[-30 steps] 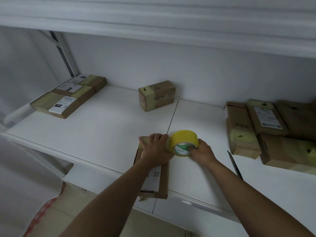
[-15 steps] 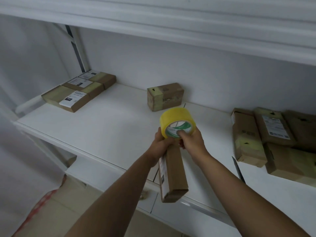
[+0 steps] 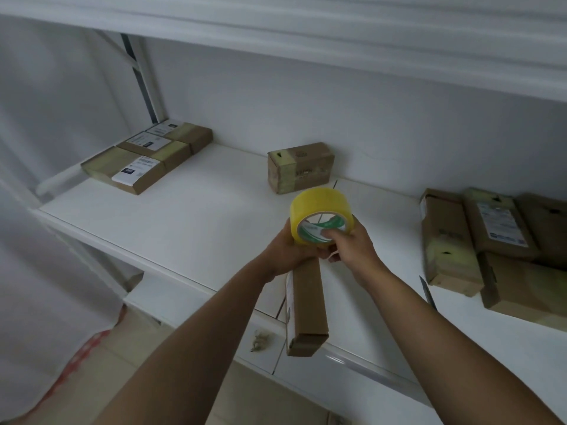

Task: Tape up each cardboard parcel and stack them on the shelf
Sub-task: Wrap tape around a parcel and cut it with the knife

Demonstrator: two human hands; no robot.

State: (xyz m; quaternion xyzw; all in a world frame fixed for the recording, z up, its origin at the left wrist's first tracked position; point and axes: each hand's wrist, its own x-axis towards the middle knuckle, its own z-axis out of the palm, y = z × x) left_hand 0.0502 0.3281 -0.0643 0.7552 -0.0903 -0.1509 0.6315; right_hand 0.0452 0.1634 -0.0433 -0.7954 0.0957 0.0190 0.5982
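Observation:
A flat brown cardboard parcel (image 3: 306, 305) hangs on edge above the front of the white shelf (image 3: 184, 222), its far end gripped by my left hand (image 3: 288, 250). A yellow tape roll (image 3: 319, 219) sits right at that end. My right hand (image 3: 349, 243) holds the roll with fingers hooked through its core. The parcel's near end points down toward me, and a white label runs along its left face.
Three taped flat parcels (image 3: 147, 161) lie at the back left. A small taped box (image 3: 299, 170) stands against the back wall. Several parcels (image 3: 497, 250) are piled at the right, with a dark blade (image 3: 428, 292) beside them. An upper shelf (image 3: 337, 35) hangs overhead.
The parcel lay flat on the shelf edge a second ago; my left hand has lifted it and turned it on edge. The tape roll has risen with my right hand.

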